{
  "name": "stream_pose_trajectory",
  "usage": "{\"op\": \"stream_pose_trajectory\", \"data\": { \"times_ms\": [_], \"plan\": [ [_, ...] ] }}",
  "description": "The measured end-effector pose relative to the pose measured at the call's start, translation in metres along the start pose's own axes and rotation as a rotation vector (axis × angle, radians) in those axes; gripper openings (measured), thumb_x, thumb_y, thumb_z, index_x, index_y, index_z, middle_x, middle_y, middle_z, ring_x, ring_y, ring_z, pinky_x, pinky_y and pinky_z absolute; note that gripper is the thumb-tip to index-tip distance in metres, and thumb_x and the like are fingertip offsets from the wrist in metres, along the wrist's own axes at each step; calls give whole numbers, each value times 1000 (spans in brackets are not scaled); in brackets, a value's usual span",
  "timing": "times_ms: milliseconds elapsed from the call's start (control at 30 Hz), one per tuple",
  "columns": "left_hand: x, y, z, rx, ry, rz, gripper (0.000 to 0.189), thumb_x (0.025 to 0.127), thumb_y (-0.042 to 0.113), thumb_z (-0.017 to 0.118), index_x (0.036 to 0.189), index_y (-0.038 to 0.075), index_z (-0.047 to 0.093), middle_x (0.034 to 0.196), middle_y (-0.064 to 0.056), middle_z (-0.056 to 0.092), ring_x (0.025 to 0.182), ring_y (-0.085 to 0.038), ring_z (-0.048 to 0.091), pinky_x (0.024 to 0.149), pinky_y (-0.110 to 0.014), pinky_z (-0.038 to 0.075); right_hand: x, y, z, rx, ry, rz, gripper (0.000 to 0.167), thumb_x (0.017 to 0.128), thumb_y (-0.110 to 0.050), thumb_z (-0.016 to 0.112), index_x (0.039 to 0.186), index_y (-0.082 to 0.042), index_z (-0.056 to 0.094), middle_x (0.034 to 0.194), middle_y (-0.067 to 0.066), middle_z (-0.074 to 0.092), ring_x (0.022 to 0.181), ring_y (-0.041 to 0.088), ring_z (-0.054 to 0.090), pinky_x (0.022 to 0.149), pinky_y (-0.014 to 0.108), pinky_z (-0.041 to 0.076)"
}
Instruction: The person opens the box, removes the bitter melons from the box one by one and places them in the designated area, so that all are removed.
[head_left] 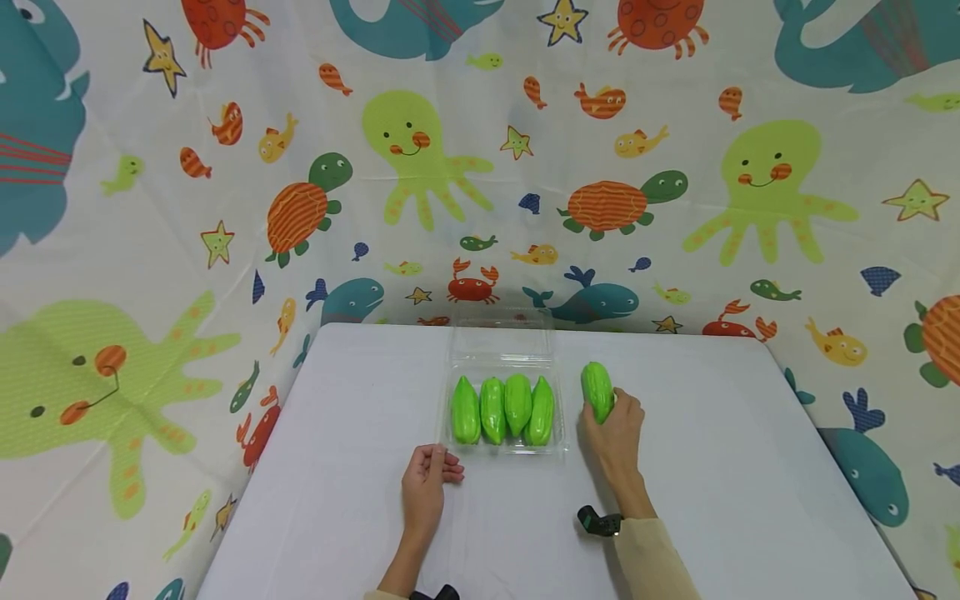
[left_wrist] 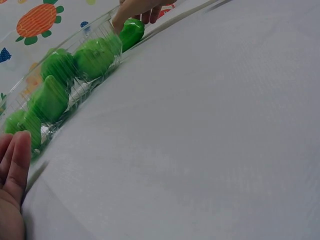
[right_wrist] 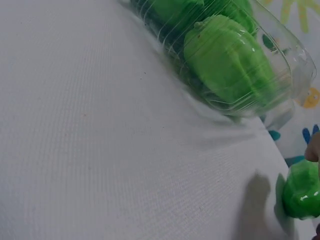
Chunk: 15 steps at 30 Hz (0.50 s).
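My right hand (head_left: 619, 432) grips a bright green, ridged, cucumber-shaped vegetable (head_left: 596, 385) by its near end, to the right of a clear plastic clamshell box (head_left: 564, 417). Several similar green vegetables (head_left: 517, 403) lie side by side in the box's base, pointing away from me. The box's lid (head_left: 501, 340) stands open toward the back. Close to the box's front left corner is my left hand (head_left: 426, 490), holding nothing, its fingers loosely extended. In the right wrist view the held vegetable (right_wrist: 302, 191) is partly cut off at the edge.
A white-covered table (head_left: 720, 467) carries the box near its back edge. Behind and around it hangs a white cloth (head_left: 450, 75) printed with sea animals. Dark cameras (head_left: 598, 522) are strapped on the wrists.
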<state>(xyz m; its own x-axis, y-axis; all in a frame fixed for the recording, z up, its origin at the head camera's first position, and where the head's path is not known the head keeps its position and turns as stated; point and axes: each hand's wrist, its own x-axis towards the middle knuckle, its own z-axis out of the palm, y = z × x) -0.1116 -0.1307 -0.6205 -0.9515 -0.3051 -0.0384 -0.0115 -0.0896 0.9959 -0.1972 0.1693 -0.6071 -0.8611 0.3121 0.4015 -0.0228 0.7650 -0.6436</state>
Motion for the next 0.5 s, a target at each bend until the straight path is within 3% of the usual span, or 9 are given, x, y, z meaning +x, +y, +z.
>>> {"op": "stream_pose_trajectory", "data": {
  "times_ms": [500],
  "plan": [
    [-1, -1, 1, -1, -2, 3, 30, 105, 26, 55, 106, -4, 58, 90, -20, 68, 70, -15, 71, 65, -30, 65, 6, -11, -9, -3, 81, -72, 58, 85, -24, 73, 125, 11, 52, 116, 33, 54, 101, 45, 49, 79, 50, 45]
  ]
}}
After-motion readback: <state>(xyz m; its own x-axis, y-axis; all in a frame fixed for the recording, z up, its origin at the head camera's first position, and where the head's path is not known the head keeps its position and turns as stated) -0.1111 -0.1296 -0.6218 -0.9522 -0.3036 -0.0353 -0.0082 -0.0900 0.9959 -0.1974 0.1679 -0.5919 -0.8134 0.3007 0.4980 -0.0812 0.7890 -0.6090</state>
